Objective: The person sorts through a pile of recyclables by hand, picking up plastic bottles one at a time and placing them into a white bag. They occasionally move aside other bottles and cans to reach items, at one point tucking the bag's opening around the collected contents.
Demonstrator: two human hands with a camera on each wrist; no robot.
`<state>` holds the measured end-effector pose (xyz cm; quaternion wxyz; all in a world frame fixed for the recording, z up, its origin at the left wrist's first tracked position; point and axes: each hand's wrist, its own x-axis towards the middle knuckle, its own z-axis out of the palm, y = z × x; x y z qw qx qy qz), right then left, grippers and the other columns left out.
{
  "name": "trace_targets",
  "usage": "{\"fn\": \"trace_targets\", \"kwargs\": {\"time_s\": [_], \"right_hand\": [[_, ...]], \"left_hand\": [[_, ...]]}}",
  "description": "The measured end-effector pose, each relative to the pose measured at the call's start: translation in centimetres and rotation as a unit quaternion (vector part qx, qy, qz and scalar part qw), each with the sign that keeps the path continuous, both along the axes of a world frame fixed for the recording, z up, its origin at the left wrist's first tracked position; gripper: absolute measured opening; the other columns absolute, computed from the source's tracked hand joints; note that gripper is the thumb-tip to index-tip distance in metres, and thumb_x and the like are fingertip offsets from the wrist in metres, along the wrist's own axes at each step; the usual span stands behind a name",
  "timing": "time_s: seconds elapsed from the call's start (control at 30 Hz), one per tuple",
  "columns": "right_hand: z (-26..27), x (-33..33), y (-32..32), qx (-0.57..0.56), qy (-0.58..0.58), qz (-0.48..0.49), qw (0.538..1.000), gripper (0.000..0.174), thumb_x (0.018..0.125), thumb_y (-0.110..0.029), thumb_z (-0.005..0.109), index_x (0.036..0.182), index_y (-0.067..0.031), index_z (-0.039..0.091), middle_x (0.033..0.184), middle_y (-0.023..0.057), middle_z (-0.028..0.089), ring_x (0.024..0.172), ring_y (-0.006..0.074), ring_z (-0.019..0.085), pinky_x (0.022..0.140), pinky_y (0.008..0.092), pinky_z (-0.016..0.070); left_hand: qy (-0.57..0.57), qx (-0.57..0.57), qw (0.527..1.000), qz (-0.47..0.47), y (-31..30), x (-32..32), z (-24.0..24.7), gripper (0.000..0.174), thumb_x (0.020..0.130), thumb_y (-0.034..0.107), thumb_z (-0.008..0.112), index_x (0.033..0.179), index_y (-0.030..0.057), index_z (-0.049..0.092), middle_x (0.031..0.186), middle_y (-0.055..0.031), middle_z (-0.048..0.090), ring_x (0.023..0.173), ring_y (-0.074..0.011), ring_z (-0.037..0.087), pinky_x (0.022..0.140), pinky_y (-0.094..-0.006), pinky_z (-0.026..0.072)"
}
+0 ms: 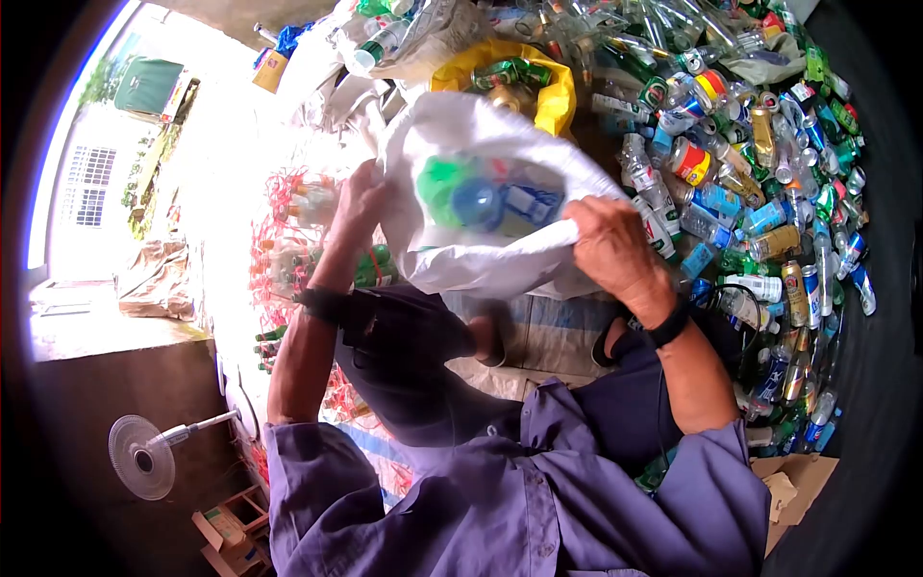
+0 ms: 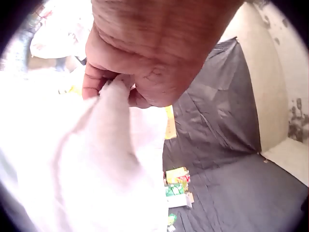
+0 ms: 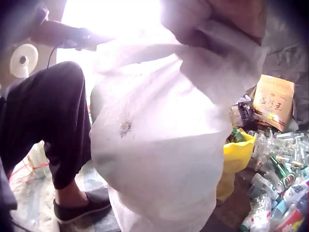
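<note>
Both hands hold up a white woven sack (image 1: 481, 264) by its rim, mouth facing the head camera. Inside it show a green bottle (image 1: 442, 188) and blue-labelled plastic bottles (image 1: 529, 204), slightly blurred. The left hand (image 1: 361, 204) grips the rim on the left; in the left wrist view its fingers (image 2: 91, 82) pinch a bunched fold of the white cloth. On the right, the right hand (image 1: 615, 245) grips the opposite side of the rim. From the right wrist view the sack's bulging outside (image 3: 159, 150) hangs down, with a dark smudge on it.
A yellow bag (image 1: 558, 101) with cans stands just behind the sack. A large heap of bottles and cans (image 1: 760, 221) spreads along the right. At the lower left is a white fan (image 1: 144, 458). A cardboard box (image 3: 274, 99) stands behind the heap.
</note>
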<state>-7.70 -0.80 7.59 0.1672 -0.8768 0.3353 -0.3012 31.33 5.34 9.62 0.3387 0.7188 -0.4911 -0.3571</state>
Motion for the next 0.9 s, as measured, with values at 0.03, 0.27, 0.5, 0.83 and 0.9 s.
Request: {"fn": "trace_targets", "kwargs": {"time_s": [0.03,0.27,0.5,0.83,0.9], "right_hand": [[-0.5,0.6,0.4,0.005,0.024,0.020,0.999,0.006,0.076,-0.001,0.060,0.080,-0.0045,0.063,0.075,0.0144,0.063,0.074,0.0354,0.065,0.070,0.0455,0.0513],[-3.4,1.6,2.7,0.020,0.119,0.068,0.990,0.010,0.079,-0.011,0.063,0.087,-0.0090,0.058,0.084,0.0100,0.059,0.087,0.0303,0.062,0.077,0.0443,0.0450],[-3.4,1.9,2.8,-0.022,0.098,0.058,0.993,0.006,0.079,-0.010,0.063,0.083,-0.0087,0.059,0.080,0.0109,0.060,0.082,0.0312,0.063,0.074,0.0452,0.0457],[-3.0,2.3,2.7,-0.026,0.058,0.054,0.996,0.002,0.079,-0.008,0.061,0.080,-0.0080,0.059,0.076,0.0110,0.062,0.079,0.0311,0.065,0.073,0.0433,0.0477],[-3.0,2.3,2.8,-0.021,0.093,0.058,0.994,0.004,0.082,-0.010,0.059,0.085,-0.0090,0.060,0.082,0.0091,0.061,0.085,0.0273,0.063,0.078,0.0422,0.0458]], "left_hand": [[0.024,-0.018,0.998,0.046,0.2,-1.2,0.8,0.057,0.089,0.020,0.067,0.137,-0.0040,0.048,0.105,-0.0121,0.066,0.090,-0.0171,0.064,0.079,-0.0316,0.0529],[-0.288,-0.141,0.943,0.083,3.6,-5.3,3.1,0.059,0.083,0.022,0.072,0.133,-0.0010,0.054,0.129,-0.0245,0.060,0.116,-0.0347,0.060,0.100,-0.0432,0.0466],[-0.440,-0.015,0.886,-0.144,4.6,-10.8,3.5,0.054,0.083,0.021,0.073,0.132,0.0060,0.058,0.136,-0.0218,0.057,0.128,-0.0372,0.053,0.109,-0.0469,0.0398],[-0.252,0.103,0.952,-0.142,2.7,-11.0,0.0,0.054,0.078,0.019,0.076,0.128,0.0048,0.061,0.111,-0.0260,0.069,0.106,-0.0397,0.066,0.092,-0.0449,0.0513],[-0.234,0.129,0.955,-0.126,2.2,-11.2,-0.6,0.054,0.078,0.019,0.076,0.128,0.0047,0.061,0.110,-0.0260,0.069,0.106,-0.0394,0.067,0.091,-0.0449,0.0515]]}}
